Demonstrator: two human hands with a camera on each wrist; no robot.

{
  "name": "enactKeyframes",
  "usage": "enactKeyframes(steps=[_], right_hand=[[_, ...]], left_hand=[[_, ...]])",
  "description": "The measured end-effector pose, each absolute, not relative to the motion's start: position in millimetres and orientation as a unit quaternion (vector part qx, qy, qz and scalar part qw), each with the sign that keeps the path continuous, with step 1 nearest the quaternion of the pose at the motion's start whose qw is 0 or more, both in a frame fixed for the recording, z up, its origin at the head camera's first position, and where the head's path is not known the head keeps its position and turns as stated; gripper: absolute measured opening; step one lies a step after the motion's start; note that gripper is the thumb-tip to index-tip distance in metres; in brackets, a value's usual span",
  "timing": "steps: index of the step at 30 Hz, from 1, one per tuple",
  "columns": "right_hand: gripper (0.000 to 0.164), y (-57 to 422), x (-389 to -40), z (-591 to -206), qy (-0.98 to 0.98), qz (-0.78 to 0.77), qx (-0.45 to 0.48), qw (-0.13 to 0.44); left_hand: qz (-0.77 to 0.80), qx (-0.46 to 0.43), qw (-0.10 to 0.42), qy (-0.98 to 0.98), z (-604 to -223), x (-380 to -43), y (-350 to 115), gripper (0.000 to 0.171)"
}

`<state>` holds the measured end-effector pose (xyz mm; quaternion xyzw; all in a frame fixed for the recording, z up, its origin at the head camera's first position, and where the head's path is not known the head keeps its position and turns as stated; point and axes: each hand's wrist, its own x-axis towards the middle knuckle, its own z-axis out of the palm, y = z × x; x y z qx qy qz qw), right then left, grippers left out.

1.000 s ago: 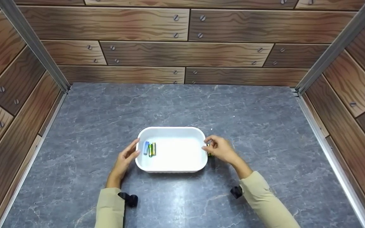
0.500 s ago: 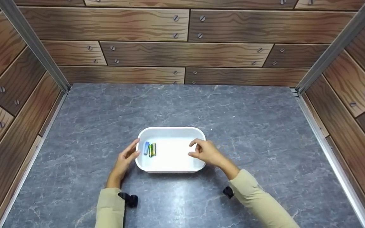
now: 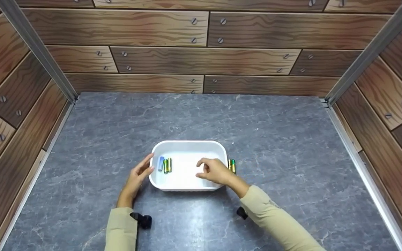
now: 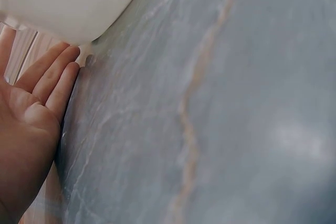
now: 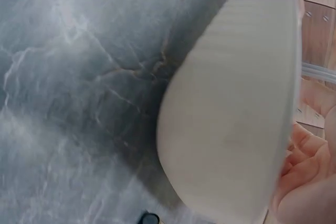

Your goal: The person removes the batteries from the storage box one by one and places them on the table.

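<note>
A white plastic tub [image 3: 187, 184] stands on the grey marbled table. Inside, at its left end, lie a blue battery [image 3: 161, 163], a green battery [image 3: 165, 166] and a gold-and-green battery [image 3: 169, 165], side by side. My left hand [image 3: 136, 176] rests against the tub's left end, fingers fairly straight, thumb at the rim; the left wrist view shows the extended fingers [image 4: 52, 77] beside its wall. Over the tub's right half hovers my right hand [image 3: 215, 170], thumb and index finger apart, with nothing visible between them. Two batteries [image 3: 232, 166] lie outside the right end.
Wood-patterned walls [image 3: 159, 61] with metal corner posts [image 3: 368, 48] enclose the table [image 3: 117, 118] at the back and sides. In the right wrist view, a small dark round end [image 5: 149, 218] shows at the bottom edge.
My right hand has moved left, from beside the tub's right end to over its inside, uncovering the two batteries there. The left hand and the batteries in the tub stay put.
</note>
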<state>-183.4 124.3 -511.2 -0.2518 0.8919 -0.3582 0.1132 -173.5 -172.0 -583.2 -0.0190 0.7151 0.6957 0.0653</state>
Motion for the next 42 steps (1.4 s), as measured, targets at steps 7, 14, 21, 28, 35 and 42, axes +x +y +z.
enactKeyframes(steps=[7,14,21,28,35,42], right_hand=[[0.026,109,-187,-522,0.887,-0.353,-0.273,0.117],[0.026,92,-193,-523,0.900,-0.332,-0.251,0.129],[0.028,79,-196,-526,0.899,-0.337,-0.237,0.147],[0.029,66,-200,-531,0.904,-0.338,-0.211,0.158],[0.030,55,-204,-537,0.910,-0.341,-0.180,0.151],[0.034,48,-207,-541,0.913,-0.345,-0.159,0.151]], left_hand=[[0.697,-0.020,0.066,0.713,-583,-173,-173,0.053],[0.696,-0.023,0.066,0.715,-583,-173,-173,0.053],[0.697,-0.016,0.063,0.714,-581,-172,-172,0.053],[0.705,-0.006,0.060,0.706,-583,-173,-172,0.052],[0.706,-0.004,0.056,0.706,-584,-173,-173,0.053],[0.703,0.008,0.030,0.711,-586,-172,-171,0.050]])
